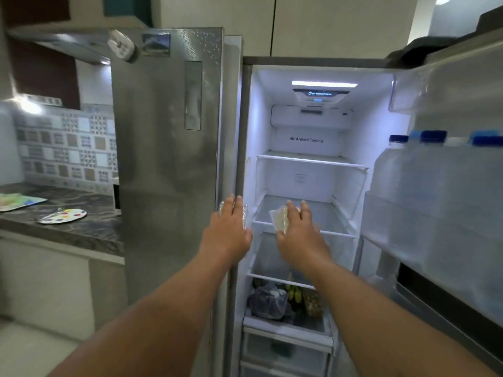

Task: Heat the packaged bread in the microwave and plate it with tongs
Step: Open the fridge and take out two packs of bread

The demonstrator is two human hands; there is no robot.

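Observation:
Both my arms reach toward the open fridge [307, 140]. My right hand [299, 232] holds a pale packet of bread [279, 219] in clear wrap, just above the front edge of the middle glass shelf [321, 213]. My left hand [228, 227] is by the fridge's left wall and lies over a second clear plastic packet [245, 214], whose edges show on both sides of the fingers. What that packet holds is hidden. No microwave or tongs are in view.
The open fridge door [449, 186] on the right holds several blue-capped water bottles [397, 170]. The left steel door [168, 159] is closed. A lower shelf holds bagged vegetables [272, 300]. A dark counter [68, 221] at left carries a colourful plate [64, 215] and a tray [16, 201].

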